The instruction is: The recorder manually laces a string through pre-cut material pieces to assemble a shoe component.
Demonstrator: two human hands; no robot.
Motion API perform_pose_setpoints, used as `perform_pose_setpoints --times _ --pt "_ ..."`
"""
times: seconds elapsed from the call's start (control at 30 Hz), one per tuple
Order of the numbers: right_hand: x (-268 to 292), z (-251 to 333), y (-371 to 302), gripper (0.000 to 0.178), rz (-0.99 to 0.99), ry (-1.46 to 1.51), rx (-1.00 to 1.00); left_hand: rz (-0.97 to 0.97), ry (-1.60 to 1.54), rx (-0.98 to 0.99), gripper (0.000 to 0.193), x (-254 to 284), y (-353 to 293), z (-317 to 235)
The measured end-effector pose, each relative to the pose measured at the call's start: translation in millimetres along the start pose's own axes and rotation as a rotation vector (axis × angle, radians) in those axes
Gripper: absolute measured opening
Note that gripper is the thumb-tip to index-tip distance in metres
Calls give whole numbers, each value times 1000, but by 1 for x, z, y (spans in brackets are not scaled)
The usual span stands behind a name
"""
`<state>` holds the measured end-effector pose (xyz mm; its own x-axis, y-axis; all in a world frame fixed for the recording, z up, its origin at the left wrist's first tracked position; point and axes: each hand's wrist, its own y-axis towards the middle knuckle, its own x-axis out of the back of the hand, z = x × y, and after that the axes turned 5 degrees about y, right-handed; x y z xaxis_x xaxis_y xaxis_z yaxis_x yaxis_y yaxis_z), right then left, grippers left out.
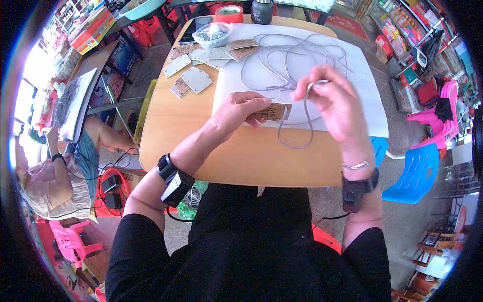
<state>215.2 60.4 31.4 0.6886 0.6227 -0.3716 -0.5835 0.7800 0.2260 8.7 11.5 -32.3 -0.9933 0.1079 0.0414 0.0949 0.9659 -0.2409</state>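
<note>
My left hand [236,110] pinches a small brown printed card [274,111] between thumb and fingers, over the near edge of a white paper sheet [359,118]. A thin grey cord [297,147] runs at the card's right end and hangs in a loop. To the right, my raised right hand [338,103] grips this cord between thumb and fingers, apart from the card. Loose coils of grey cord [287,70] spread over the sheet behind both hands. Several flat pale-grey pieces [196,80] with small holes, some with brown printed faces, lie left of the sheet.
At the table's [236,166] back stand a clear bag of small bits [211,34], a phone [193,31], a red-and-green tape roll [229,14] and a dark bottle [262,11]. Another person [58,181] sits at left. A blue chair [413,173] stands at right.
</note>
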Motion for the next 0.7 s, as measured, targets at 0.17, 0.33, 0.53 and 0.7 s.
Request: perform_pose_setpoints --times 0.17,0.33,0.53,0.7 --pt "30 -50 17 15 -213 -184 -220 -38 -91 5 35 2 10 4" --pt "16 -53 16 21 -110 -408 -137 -69 7 -9 35 9 12 6" --pt "23 -54 18 17 -44 -412 -260 -17 140 -62 33 10 13 2" --pt "18 -56 18 19 -82 -349 -316 -3 181 -41 33 6 10 -1"
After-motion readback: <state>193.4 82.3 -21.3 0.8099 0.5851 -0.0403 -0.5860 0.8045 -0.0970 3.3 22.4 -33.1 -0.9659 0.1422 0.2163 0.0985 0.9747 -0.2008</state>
